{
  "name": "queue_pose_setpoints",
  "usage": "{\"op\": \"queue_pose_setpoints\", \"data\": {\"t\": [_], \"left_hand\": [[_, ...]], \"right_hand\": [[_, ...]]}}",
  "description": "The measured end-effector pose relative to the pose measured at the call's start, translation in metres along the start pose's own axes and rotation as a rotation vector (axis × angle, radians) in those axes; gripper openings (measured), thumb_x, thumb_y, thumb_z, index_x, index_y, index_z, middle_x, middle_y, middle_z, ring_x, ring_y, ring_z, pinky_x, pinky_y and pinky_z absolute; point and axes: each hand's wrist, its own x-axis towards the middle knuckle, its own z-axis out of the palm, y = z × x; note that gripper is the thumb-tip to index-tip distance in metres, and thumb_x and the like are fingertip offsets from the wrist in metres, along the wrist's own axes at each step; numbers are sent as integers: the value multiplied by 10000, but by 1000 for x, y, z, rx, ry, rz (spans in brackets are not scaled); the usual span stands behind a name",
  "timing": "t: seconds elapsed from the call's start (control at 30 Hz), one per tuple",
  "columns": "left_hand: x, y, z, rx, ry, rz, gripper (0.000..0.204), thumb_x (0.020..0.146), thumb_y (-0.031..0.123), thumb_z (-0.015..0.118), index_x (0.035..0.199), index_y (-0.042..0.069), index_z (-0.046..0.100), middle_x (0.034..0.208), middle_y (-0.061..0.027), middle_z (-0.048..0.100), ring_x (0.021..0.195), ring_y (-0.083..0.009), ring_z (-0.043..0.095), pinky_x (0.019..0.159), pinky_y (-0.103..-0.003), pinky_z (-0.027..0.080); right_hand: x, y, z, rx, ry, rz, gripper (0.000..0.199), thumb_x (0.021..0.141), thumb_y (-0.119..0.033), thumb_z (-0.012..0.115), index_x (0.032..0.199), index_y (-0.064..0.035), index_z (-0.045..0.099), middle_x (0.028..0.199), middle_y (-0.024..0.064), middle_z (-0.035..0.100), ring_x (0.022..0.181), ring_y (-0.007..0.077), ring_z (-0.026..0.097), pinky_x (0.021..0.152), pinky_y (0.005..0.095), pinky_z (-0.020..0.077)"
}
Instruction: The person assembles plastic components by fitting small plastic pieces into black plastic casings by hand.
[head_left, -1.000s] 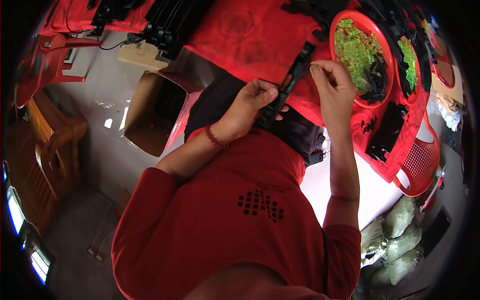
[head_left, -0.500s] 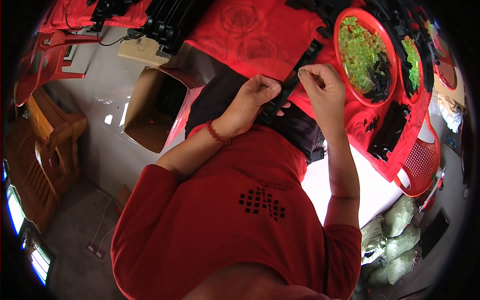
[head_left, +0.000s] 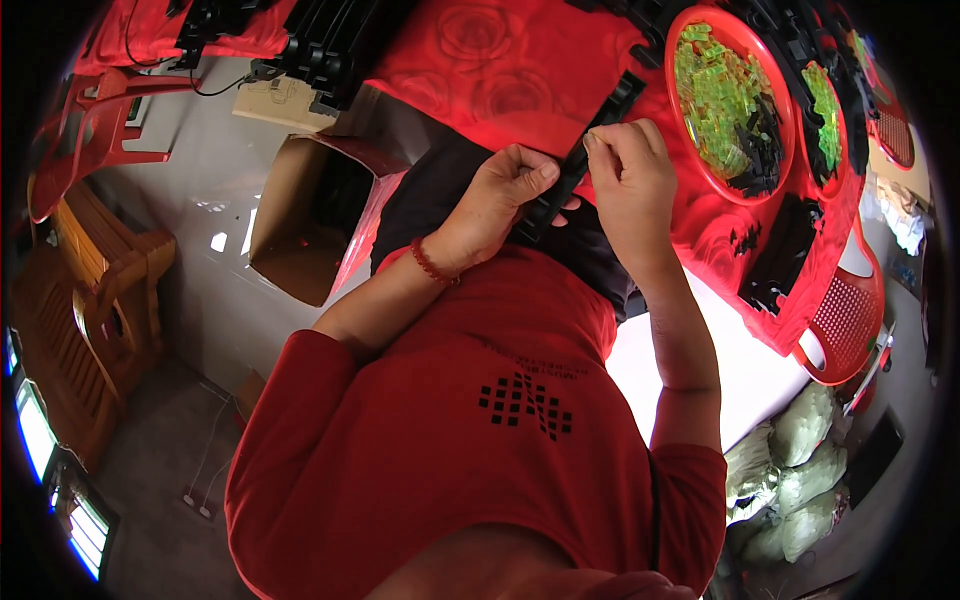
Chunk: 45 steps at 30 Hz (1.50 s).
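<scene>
Left hand (head_left: 505, 190) clamps the long black plastic strip (head_left: 578, 165) over the lap at the red-clothed table's (head_left: 520, 80) edge, right hand (head_left: 625, 165) pinching its upper part; a skewed press could likely flex or drop it.

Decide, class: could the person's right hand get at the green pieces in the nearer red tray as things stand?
Probably yes. The right hand sits close beside the red tray, whose green pieces lie uncovered, with nothing between them. However, both hands are on the black strip, so it would have to let go first.
</scene>
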Motion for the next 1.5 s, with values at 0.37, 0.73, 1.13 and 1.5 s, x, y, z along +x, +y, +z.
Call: {"op": "queue_pose_setpoints", "data": {"t": [0.37, 0.73, 1.13, 1.5], "left_hand": [[-1, 13, 18, 75, 147, -75, 299, 934, 161, 608, 1134, -20, 480, 1004, -147, 637, 850, -248, 678, 724, -329, 560], [6, 11, 28, 778, 271, 82, 373, 912, 297, 614, 992, -62, 555, 766, -142, 674, 722, -240, 675, 683, -323, 517], [7, 1, 35, 1091, 347, 259, 309, 949, 281, 578, 917, -18, 505, 773, -259, 638, 741, -441, 641, 664, -494, 513], [-6, 3, 29, 941, 245, 276, 214, 949, 184, 598, 981, -3, 500, 735, -209, 607, 717, -389, 639, 630, -443, 493]], "right_hand": [[3, -2, 1, -170, -36, -31, 82, 861, -63, 642, 837, -36, 568, 820, 111, 556, 672, 320, 594, 555, 420, 477], [3, 1, -2, -123, -42, 45, 97, 851, -75, 675, 835, -38, 587, 797, 110, 570, 665, 316, 603, 540, 409, 485], [-3, 3, 1, -56, -8, 104, 52, 856, -56, 673, 893, -28, 647, 795, 111, 581, 678, 274, 601, 580, 369, 484], [-27, 4, -15, 325, 149, 339, 326, 940, -80, 635, 1239, 20, 551, 890, 24, 598, 713, 58, 503, 633, 226, 439]]}}
